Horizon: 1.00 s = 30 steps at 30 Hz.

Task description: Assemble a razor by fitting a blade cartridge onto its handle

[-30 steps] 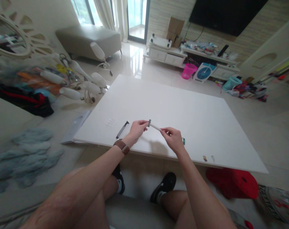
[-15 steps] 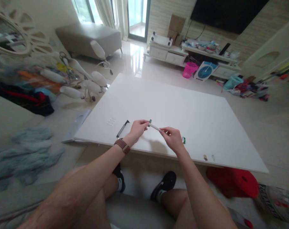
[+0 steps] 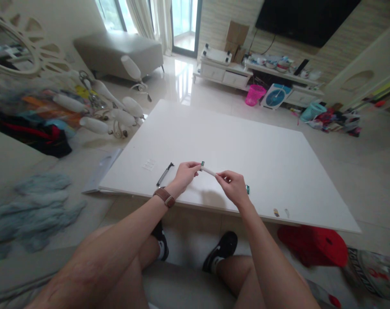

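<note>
While both hands were raised over the near edge of the white table (image 3: 233, 139), the contents stood as follows. Item: one pale stick (image 3: 209, 171), held aloft between the hands, a little in from the middle of that edge. Item: one small green piece (image 3: 202, 163), set crosswise at the stick's left end. Left hand (image 3: 186, 175): fingertips pinched on the green piece. Right hand (image 3: 233, 186): thumb and fingers closed on the stick's other end; hands apart, joined only by the work. Item: second green piece (image 3: 247, 189), just beside the right hand. Item: black-and-grey tool (image 3: 165, 174), left of the left hand, toward the near left corner. Step, as judged: fitting or parting stick and green piece; which, could not be told. Next move, as judged: called for one end steadied and a careful push, pull or twist at the other.
</note>
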Tool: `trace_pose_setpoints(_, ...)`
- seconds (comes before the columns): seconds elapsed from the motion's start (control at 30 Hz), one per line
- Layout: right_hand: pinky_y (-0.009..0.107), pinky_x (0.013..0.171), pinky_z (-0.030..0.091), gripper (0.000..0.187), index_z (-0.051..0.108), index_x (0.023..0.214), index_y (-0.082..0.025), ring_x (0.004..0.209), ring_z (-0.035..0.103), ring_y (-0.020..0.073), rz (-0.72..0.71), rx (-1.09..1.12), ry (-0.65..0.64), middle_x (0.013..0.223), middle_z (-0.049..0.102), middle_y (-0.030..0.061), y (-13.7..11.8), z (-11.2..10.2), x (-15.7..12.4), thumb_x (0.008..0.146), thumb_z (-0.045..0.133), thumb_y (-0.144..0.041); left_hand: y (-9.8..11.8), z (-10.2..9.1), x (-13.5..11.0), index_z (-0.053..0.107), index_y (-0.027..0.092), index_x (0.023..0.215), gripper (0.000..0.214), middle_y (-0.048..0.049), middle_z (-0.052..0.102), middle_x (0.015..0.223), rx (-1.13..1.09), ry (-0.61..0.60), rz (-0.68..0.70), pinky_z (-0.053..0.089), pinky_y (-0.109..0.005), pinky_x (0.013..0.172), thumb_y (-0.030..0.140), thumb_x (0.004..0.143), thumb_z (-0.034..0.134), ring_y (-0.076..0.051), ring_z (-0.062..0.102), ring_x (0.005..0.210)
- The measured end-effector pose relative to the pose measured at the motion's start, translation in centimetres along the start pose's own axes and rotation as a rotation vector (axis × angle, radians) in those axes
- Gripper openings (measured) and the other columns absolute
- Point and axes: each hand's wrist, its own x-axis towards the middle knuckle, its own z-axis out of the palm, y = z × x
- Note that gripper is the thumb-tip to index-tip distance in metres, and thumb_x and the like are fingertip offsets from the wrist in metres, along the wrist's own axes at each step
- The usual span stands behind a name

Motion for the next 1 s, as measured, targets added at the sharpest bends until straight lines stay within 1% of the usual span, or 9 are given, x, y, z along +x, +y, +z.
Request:
trace_pose_setpoints(0.07,0.028,0.063,0.044,0.022,0.075,0.085,-0.020,0.062,0.059,0.0155,0.011,-0.031,0.036,0.080,0.073,0.0047,0.03,-0.01,0.04,0.089,0.062,-0.037,0.03,0.01,-0.05,0.074,0.013,0.078,0.016,-0.0037,0.063,0.067,0.010,-0.010,0.006,0.036,-0.027,0.059,0.025,0.070,0.069,-0.011,0.047,0.057)
trace_pose_setpoints(0.13,0.028,0.063,0.044,0.023,0.075,0.084,-0.021,0.063,0.060,0.0162,0.028,-0.058,0.036,0.079,0.073,0.0049,0.14,0.05,0.06,0.090,0.061,-0.038,0.02,0.00,-0.11,0.075,0.013,0.078,0.017,-0.0037,0.062,0.067,0.015,-0.017,0.007,0.036,-0.027,0.059,0.026,0.070,0.069,-0.011,0.047,0.058)
trace_pose_setpoints(0.37,0.027,0.063,0.044,0.020,0.076,0.087,-0.022,0.063,0.061,0.0158,0.052,-0.048,-0.019,0.079,0.073,0.0035,0.42,0.29,0.01,0.089,0.062,-0.036,-0.12,0.01,-0.07,0.074,0.013,0.075,0.016,-0.0041,0.063,0.067,0.015,0.000,-0.003,0.036,-0.027,0.059,0.027,0.069,0.069,-0.011,0.046,0.057)
trace_pose_setpoints(0.57,0.027,0.064,0.044,0.019,0.076,0.087,-0.022,0.064,0.061,0.0157,0.026,-0.044,-0.076,0.081,0.074,0.0036,0.24,0.22,-0.04,0.089,0.062,-0.035,-0.42,-0.08,0.22,0.074,0.013,0.075,0.017,-0.0037,0.061,0.064,0.009,0.031,-0.008,0.036,-0.028,0.059,0.029,0.068,0.072,-0.012,0.047,0.058)
trace_pose_setpoints(0.67,0.027,0.064,0.045,0.019,0.076,0.086,-0.022,0.063,0.061,0.0155,0.016,-0.037,-0.092,0.080,0.074,0.0033,0.13,0.18,-0.09,0.089,0.063,-0.035,-0.49,-0.08,0.30,0.074,0.013,0.074,0.018,-0.0037,0.062,0.064,-0.005,0.024,-0.003,0.036,-0.028,0.059,0.030,0.067,0.074,-0.011,0.047,0.057)
trace_pose_setpoints(0.73,0.027,0.064,0.045,0.018,0.076,0.085,-0.022,0.062,0.061,0.0154,0.011,-0.031,-0.068,0.079,0.073,0.0032,0.02,0.10,-0.11,0.088,0.063,-0.034,-0.40,-0.02,0.26,0.074,0.014,0.075,0.018,-0.0035,0.062,0.064,-0.010,0.018,0.003,0.036,-0.027,0.059,0.030,0.068,0.073,-0.011,0.047,0.057)
trace_pose_setpoints(0.9,0.027,0.062,0.043,0.020,0.074,0.085,-0.021,0.060,0.057,0.0151,0.004,-0.012,0.040,0.075,0.071,0.0031,-0.35,-0.05,-0.05,0.089,0.061,-0.035,0.09,0.14,-0.12,0.075,0.014,0.077,0.015,-0.0043,0.064,0.067,0.010,0.005,-0.002,0.037,-0.027,0.058,0.027,0.070,0.070,-0.011,0.047,0.056)
trace_pose_setpoints(1.0,0.028,0.061,0.043,0.021,0.074,0.085,-0.020,0.060,0.056,0.0155,0.014,-0.018,0.044,0.076,0.071,0.0037,-0.45,0.07,-0.01,0.090,0.060,-0.036,0.25,0.19,-0.31,0.075,0.014,0.076,0.015,-0.0051,0.065,0.069,0.017,-0.005,-0.002,0.037,-0.028,0.058,0.026,0.071,0.069,-0.011,0.047,0.056)
